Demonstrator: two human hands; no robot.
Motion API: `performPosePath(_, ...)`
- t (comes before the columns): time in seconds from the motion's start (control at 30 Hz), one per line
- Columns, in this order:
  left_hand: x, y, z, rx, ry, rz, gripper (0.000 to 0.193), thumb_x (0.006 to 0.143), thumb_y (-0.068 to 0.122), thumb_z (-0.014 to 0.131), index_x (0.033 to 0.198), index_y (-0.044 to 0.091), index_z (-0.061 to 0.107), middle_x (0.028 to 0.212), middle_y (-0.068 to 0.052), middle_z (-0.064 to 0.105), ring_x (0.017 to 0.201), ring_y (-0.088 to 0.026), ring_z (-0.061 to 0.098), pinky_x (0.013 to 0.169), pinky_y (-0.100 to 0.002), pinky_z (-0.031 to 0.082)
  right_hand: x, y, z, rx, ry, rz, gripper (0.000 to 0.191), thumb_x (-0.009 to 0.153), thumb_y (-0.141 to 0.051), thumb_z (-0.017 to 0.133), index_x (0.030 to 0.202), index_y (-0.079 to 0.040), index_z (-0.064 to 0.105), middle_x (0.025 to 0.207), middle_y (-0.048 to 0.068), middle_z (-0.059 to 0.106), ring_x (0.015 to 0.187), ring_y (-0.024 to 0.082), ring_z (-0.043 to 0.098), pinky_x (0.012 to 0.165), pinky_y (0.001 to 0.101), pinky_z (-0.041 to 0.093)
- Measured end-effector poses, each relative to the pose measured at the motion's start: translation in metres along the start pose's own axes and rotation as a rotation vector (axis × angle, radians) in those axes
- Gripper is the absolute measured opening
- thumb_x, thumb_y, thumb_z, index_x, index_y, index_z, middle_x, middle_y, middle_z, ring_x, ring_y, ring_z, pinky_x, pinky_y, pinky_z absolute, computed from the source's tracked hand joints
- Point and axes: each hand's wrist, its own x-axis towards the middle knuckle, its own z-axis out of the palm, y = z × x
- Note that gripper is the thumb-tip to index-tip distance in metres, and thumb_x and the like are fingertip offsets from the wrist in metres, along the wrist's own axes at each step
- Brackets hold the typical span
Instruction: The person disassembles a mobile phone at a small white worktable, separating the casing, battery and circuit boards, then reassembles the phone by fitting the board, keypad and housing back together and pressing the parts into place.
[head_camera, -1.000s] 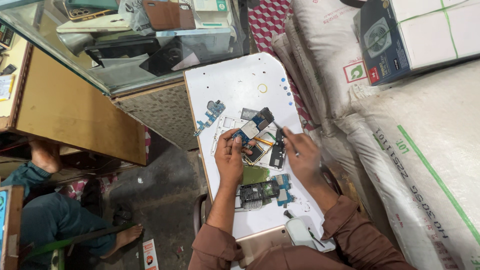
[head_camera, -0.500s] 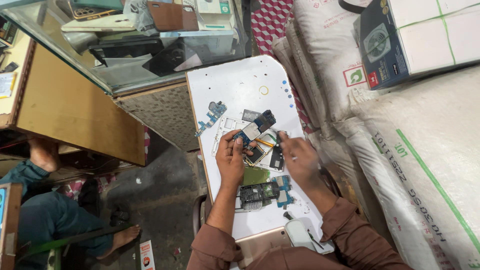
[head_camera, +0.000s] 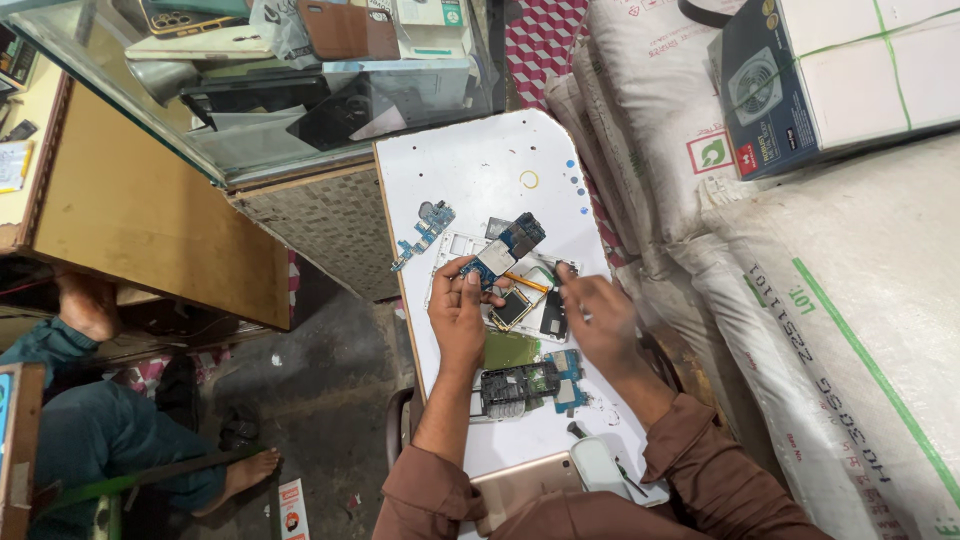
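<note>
Fingers (head_camera: 470, 282) amid scattered circuit boards (head_camera: 424, 232)

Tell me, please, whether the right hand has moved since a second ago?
Yes. The right hand has drawn back toward the person, away from the blue circuit board that the left hand holds over the white table.
</note>
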Motion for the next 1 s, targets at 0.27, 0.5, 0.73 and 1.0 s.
performPosePath(0.27, 0.000, 0.002, 0.001, -0.009, 0.020, -0.023, 0.026, 0.107, 0.013, 0.054, 0.128, -0.003, 0.051, 0.103, -0.017, 0.075, 0.091, -0.020, 0.075, 0.066, -0.028, 0.059, -0.001, 0.002, 0.001, 0.048, 0.027, 0.101, 0.036, 0.095, 0.001, 0.070, 0.131, -0.004, 0.069, 0.089, 0.010, 0.067, 0.069, 0.014, 0.061, 0.056, 0.0308, 0.050)
performPosePath(0.5, 0.001, 0.003, 0.002, -0.025, 0.033, -0.012, 0.026, 0.107, 0.013, 0.054, 0.127, -0.003, 0.051, 0.103, -0.018, 0.075, 0.090, -0.022, 0.075, 0.067, -0.028, 0.059, -0.002, 0.004, 0.000, 0.039, 0.056, 0.126, 0.036, 0.096, 0.003, 0.071, 0.131, -0.003, 0.069, 0.090, 0.010, 0.067, 0.069, 0.013, 0.060, 0.059, 0.0288, 0.049)
performPosePath(0.73, 0.003, 0.005, -0.001, -0.124, 0.081, -0.025, 0.027, 0.106, 0.013, 0.056, 0.127, -0.003, 0.051, 0.104, -0.018, 0.074, 0.090, -0.023, 0.075, 0.068, -0.030, 0.059, 0.000, 0.003, 0.001, 0.017, 0.051, 0.087, 0.037, 0.094, 0.004, 0.072, 0.131, -0.003, 0.069, 0.089, 0.010, 0.068, 0.068, 0.012, 0.062, 0.056, 0.0276, 0.049)
performPosePath(1.0, 0.002, -0.007, -0.007, -0.041, 0.043, -0.007, 0.028, 0.108, 0.013, 0.059, 0.130, -0.005, 0.056, 0.091, -0.016, 0.071, 0.075, -0.016, 0.067, 0.064, -0.027, 0.055, 0.000, 0.001, 0.000, 0.053, 0.079, 0.052, 0.036, 0.095, 0.003, 0.071, 0.131, -0.003, 0.068, 0.093, 0.010, 0.067, 0.075, 0.013, 0.063, 0.061, 0.0264, 0.051)
